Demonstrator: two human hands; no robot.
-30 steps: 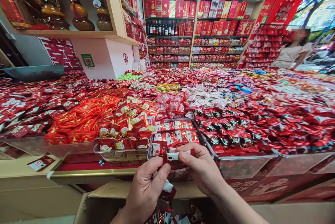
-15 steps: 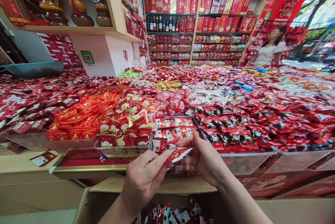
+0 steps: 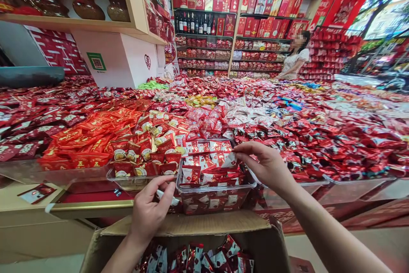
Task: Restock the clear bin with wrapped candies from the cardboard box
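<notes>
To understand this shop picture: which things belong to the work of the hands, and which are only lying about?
With the hands: left hand, right hand, red-and-white packets, clear plastic bin, packets in the cardboard box.
Just about: neighbouring bin of packets, shelved wine bottles, person at the back.

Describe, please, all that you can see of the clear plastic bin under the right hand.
The clear plastic bin is a rectangular, see-through container with a raised rim, and it looks like thin rigid plastic. It stands at the edge of the counter, holding many red-and-white sachets that also show through its front wall. Another bin stands close on its left. The right hand reaches over it to the sachets.
</notes>
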